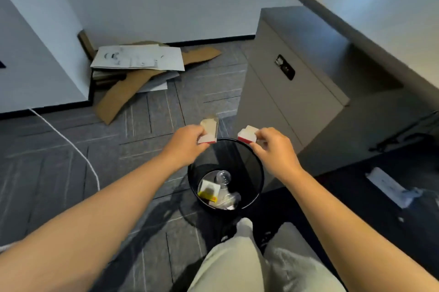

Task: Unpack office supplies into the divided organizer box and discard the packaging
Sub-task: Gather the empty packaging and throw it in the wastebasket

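Head view: both hands out over a black waste bin (257,173) on the carpeted floor (59,144). Left hand (187,143) pinches a small red-and-white carton piece (209,130), its brown inner flap standing up at 12 o'clock of the knuckles. Right hand (275,149) pinches a second red-and-white carton piece (247,134), at 10 o'clock of that hand. Two pieces, one per hand, apart from each other, both just above the bin's far rim.

Inside the bin: one yellow-and-white box (209,190), one clear bottle (222,177), some crumpled clear wrap (229,201). Other scraps too small to tell.

Bin rim is open all round; a grey drawer cabinet (292,92) stands close at 2 o'clock of it, under the worktop (384,11) edge. At 10 o'clock, well apart, a pile of flattened cardboard and white sheets (135,66) lies against the wall. One white cable (71,144) curves across the floor at 9 o'clock. Person's light trouser legs (237,263) at 6 o'clock, one shoe near the bin base.
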A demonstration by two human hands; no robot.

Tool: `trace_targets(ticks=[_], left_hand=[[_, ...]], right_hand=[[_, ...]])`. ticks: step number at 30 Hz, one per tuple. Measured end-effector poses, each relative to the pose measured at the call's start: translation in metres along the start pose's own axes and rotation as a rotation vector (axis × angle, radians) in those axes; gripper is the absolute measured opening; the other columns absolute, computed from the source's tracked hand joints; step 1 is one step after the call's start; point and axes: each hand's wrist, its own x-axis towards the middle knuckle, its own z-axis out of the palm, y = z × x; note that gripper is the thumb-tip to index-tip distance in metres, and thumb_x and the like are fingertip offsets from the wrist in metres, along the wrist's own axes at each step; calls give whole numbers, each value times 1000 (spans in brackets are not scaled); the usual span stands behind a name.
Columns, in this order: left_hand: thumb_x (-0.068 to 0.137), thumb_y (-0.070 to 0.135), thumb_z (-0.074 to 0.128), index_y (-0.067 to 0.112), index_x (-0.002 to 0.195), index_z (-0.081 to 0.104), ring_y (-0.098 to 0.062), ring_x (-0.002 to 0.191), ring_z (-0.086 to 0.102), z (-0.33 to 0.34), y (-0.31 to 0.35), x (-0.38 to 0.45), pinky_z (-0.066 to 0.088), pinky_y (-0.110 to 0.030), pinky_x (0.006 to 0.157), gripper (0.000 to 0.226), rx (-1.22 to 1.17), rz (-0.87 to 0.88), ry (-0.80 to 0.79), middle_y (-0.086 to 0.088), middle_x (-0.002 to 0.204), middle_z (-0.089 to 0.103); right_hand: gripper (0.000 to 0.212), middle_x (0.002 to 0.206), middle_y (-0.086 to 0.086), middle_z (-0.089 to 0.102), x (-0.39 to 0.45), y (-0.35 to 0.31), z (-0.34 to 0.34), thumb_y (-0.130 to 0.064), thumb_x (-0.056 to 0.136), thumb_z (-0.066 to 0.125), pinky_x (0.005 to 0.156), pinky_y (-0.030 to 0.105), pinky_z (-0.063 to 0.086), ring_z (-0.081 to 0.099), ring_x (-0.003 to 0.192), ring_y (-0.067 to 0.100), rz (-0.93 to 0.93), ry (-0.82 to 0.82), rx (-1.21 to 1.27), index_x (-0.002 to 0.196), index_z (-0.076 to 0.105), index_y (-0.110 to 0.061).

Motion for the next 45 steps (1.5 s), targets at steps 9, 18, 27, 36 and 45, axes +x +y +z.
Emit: trace_targets(ticks=[9,18,27,36,45], left_hand=[[84,16,57,3,123,45,-33,117,47,98,-55,60,38,-35,93,42,157,-76,-338,-20,127,49],[87,23,52,3,120,49,-34,116,49,89,-48,74,43,-40,94,39,330,-29,-382,-19,126,52],[89,25,51,10,126,47,-29,123,44,-21,39,46,38,-38,100,40,306,174,-79,-12,132,50],[89,23,50,11,125,48,-25,123,44,-108,168,-4,35,-34,99,37,209,466,211,-8,133,50],[89,23,50,12,127,45,-25,119,47,-56,297,0,38,-36,97,40,174,676,56,-9,134,47]], right_hand=[[35,129,11,50,48,66,91,-16,88,47,89,37,42,50,113,30,-4,-363,-199,123,49,-10],[41,137,11,44,56,70,76,-18,90,46,98,41,40,42,124,29,19,-426,-284,129,43,-9],[41,135,12,45,27,-3,-32,-21,90,46,98,39,38,40,124,28,-79,-141,-305,129,42,-8],[41,134,8,46,-42,-64,-170,-24,90,47,97,37,39,42,122,24,-131,223,-346,129,41,-12],[40,134,10,46,-110,27,-267,-22,88,49,96,36,39,45,120,26,159,445,-388,126,45,-12]])
